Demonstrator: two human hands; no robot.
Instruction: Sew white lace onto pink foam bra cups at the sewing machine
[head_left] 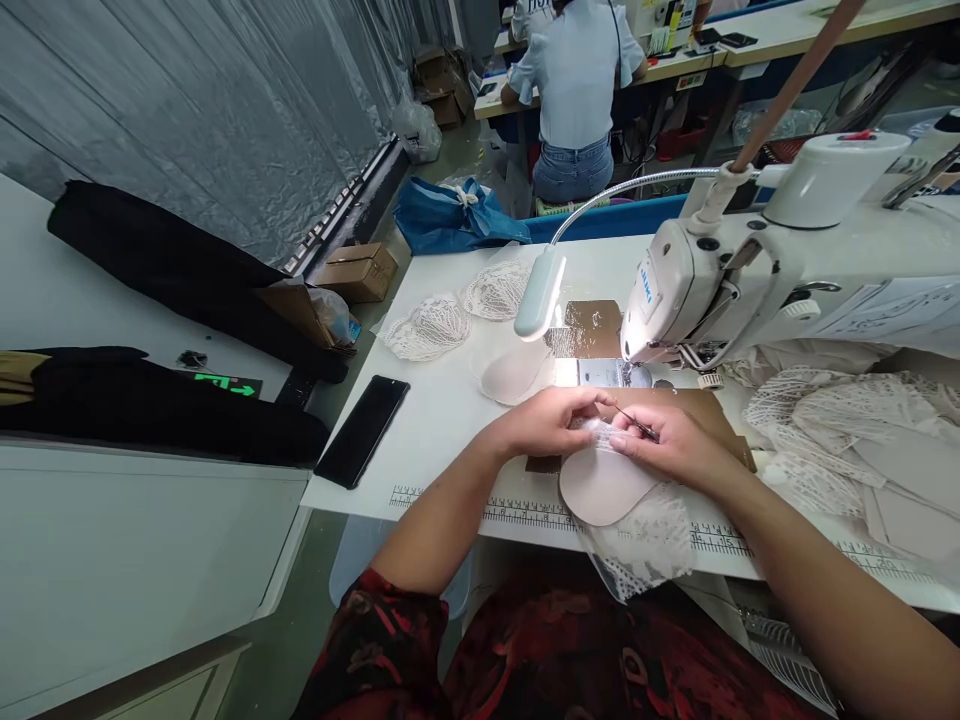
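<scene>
Both hands meet over the front of the white sewing table, just before the sewing machine's needle area. My left hand is closed, its thumb and fingers pinching the upper edge of a pale bra cup. White lace hangs from the cup over the table edge. Closed as well, my right hand holds a small dark pointed metal tool, perhaps thread snips. Its fingertips also touch the cup's lace edge. The tool's tip points toward my left fingers, which partly hide the worked edge.
A sewing machine stands right, with a lamp on a bent neck. Lace cups and a loose pad lie left. A phone rests by the left edge. Lace pieces pile up right. A co-worker sits beyond.
</scene>
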